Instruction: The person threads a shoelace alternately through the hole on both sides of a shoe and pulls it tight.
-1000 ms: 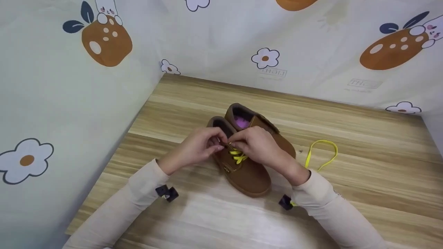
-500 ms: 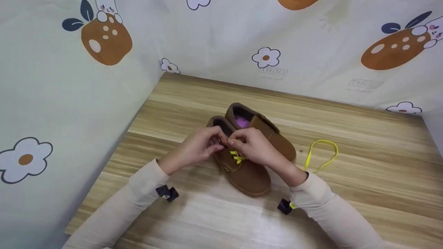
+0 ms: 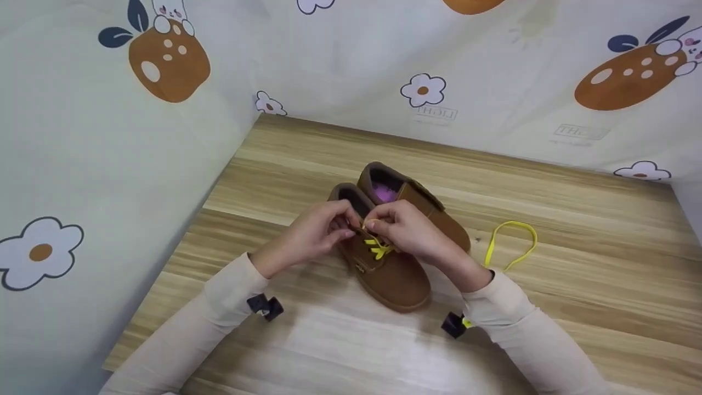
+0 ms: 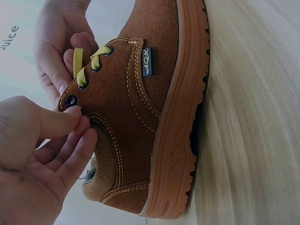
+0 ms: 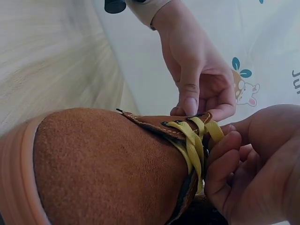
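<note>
A brown suede shoe (image 3: 395, 282) with yellow stitching stands on the table, toe toward the person. Yellow shoelace (image 4: 96, 61) runs through its lower eyelets; the top eyelet (image 4: 71, 100) facing the left wrist camera has none in it. With thumb and fingers my left hand (image 3: 318, 233) pinches the eyelet flap (image 4: 65, 96) right beside that top hole. My right hand (image 3: 411, 227) pinches the shoelace across the shoe's opening, close to the left fingertips. In the right wrist view a strand of lace (image 5: 214, 131) bends up into the right fingers (image 5: 225, 159).
A second brown shoe (image 3: 452, 225), pink inside, stands just behind and to the right. One yellow lace loop (image 3: 533, 241) lies on the wooden table (image 3: 592, 263) beside the right forearm. Patterned cloth (image 3: 340, 66) rises behind the table and on the left.
The right hand shifts only slightly at the lace, its wrist going a little left and then back right. The left hand keeps its place on the flap, and the shoes stay put.
</note>
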Available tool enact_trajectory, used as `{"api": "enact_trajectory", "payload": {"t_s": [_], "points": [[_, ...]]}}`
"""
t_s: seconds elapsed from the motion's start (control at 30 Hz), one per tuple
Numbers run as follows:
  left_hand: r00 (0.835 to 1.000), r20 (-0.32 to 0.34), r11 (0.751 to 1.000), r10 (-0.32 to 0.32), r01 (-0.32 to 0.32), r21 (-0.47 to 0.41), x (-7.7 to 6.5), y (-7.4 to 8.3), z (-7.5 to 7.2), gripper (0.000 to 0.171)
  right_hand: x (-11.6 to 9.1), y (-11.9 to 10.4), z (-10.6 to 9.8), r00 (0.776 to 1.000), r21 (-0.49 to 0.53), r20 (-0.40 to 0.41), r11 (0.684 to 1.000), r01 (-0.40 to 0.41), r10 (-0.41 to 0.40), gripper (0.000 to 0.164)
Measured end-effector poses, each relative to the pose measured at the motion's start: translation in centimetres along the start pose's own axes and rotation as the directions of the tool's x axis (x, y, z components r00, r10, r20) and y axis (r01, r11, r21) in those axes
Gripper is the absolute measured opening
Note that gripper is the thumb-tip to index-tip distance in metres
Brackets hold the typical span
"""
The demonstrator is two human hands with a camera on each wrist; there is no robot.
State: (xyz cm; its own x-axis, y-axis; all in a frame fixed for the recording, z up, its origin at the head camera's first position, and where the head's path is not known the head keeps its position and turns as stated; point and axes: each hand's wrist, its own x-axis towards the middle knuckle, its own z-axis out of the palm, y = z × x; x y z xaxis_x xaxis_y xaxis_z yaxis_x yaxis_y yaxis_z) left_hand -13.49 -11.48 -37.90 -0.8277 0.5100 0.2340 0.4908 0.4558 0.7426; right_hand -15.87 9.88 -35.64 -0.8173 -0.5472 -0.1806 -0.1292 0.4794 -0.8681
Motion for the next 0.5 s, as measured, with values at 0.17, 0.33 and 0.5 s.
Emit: {"api": "enact_trajectory", "payload": {"t_s": [0.17, 0.33, 0.5], "points": [[1.0, -0.012, 1.0, 0.024, -0.024, 0.005, 0.05, -0.12, 0.02, 0.013, 0.3, -0.03, 0.14, 1.0, -0.008, -0.005, 1.0, 0.009, -0.009, 0.016], [0.999, -0.017, 0.999, 0.032, -0.032, 0.003, 0.1, -0.1, 0.16, 0.013, 0.19, -0.24, 0.26, 0.999, -0.101, 0.002, 0.994, 0.033, -0.033, 0.017], [0.998, -0.043, 0.998, 0.041, -0.039, 0.04, -0.02, -0.12, 0.3, 0.021, 0.02, -0.56, 0.29, 0.991, -0.314, 0.043, 0.94, 0.131, -0.123, 0.023]]}}
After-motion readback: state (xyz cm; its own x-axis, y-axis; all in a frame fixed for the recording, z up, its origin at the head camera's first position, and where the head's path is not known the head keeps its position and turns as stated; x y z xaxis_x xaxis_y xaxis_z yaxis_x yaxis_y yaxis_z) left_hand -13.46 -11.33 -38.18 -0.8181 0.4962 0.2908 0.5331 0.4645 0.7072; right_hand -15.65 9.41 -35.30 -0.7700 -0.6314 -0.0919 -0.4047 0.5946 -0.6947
